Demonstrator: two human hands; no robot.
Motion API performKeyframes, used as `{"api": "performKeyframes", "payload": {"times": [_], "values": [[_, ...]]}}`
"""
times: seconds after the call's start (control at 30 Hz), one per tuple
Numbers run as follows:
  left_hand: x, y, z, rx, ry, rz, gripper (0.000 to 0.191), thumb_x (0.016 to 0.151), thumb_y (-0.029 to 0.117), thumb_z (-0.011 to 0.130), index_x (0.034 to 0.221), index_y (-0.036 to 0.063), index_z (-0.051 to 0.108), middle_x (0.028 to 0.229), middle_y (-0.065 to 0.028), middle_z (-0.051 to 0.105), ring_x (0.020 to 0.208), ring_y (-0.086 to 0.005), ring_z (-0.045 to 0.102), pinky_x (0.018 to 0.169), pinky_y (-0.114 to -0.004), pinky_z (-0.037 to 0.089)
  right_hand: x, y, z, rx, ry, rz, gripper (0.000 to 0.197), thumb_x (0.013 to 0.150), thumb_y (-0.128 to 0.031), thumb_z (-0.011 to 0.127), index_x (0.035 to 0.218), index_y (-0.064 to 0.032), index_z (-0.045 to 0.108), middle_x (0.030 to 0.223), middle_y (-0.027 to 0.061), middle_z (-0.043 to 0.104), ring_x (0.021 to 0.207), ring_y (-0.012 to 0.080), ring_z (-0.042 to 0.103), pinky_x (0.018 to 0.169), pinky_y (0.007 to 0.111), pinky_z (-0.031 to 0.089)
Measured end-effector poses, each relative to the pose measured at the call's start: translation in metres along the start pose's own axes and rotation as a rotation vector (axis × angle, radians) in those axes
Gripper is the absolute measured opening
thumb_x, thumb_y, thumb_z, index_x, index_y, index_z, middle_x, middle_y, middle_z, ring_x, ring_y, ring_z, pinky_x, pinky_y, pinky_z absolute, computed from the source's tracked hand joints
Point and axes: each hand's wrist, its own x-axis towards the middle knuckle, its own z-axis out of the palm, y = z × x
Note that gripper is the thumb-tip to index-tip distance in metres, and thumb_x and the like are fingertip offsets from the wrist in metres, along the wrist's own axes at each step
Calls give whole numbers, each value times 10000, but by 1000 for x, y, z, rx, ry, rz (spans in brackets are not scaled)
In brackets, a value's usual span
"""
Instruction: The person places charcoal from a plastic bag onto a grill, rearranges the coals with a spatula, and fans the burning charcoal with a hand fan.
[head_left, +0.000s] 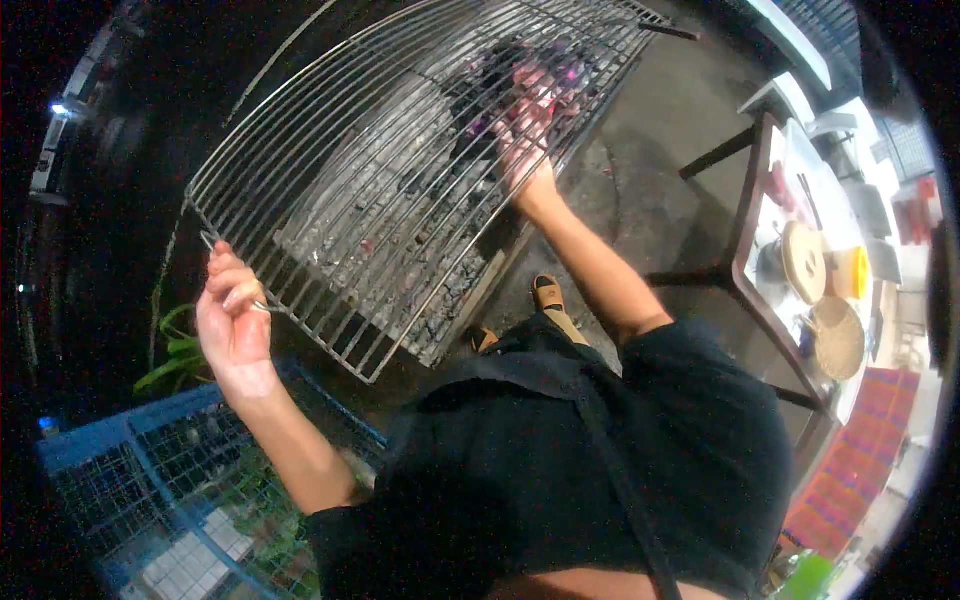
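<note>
A long metal grill grate (322, 172) stretches over a bed of grey ash (360, 247). Dark charcoal (480, 75) with glowing spots lies towards the far end. My left hand (236, 307) has its fingers curled around the wire handle (271, 307) at the grate's near left end. Beyond the grate's right edge, my right hand (525, 150) reaches in by the coals, and the bars appear to pass in front of it. Its fingers are blurred behind the bars and in the red glow, so whether they grip anything is unclear.
On the right stands a dark-framed table (739, 247) with a round lid (802, 262), a woven basket (838, 337) and a yellow-rimmed container (857, 274). White plastic chairs (787, 97) stand behind it. A blue wire-mesh cage (180, 480) is at lower left, close to my left forearm.
</note>
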Motion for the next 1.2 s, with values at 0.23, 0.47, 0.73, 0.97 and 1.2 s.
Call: {"api": "performKeyframes", "payload": {"times": [0.23,0.47,0.73,0.97,1.2], "values": [[6,-6,-52,137,66,114,245,936,187,428,1048,-16,509,790,-16,532,605,-53,491,434,-182,338,-44,10,-94,260,-148,58,135,709,-164,641,762,-65,566,934,107,562,834,316,496,669,415,445],[18,-32,-115,441,300,325,219,909,202,506,1002,5,526,802,-15,516,593,-21,464,411,-146,324,-87,80,-128,402,-102,445,244,719,-60,643,958,-54,591,929,149,600,813,326,567,731,364,474],[24,-39,-146,574,321,449,218,902,217,522,984,15,531,818,-6,516,620,-18,457,431,-145,305,-96,99,-157,990,-27,766,216,801,-208,634,900,-17,619,703,90,639,673,119,616,611,284,477],[21,-33,-154,583,244,427,227,895,242,530,978,31,528,808,8,518,630,-16,452,438,-143,303,-70,162,-156,657,-113,671,368,779,-287,636,1026,-20,582,910,117,638,855,195,619,739,300,475],[21,-11,-173,561,274,372,196,893,207,533,981,31,537,892,-18,615,678,-23,542,419,-135,331,34,273,-107,55,-172,205,513,760,-223,618,1216,-54,453,1157,176,525,1085,313,488,919,380,404]]}}
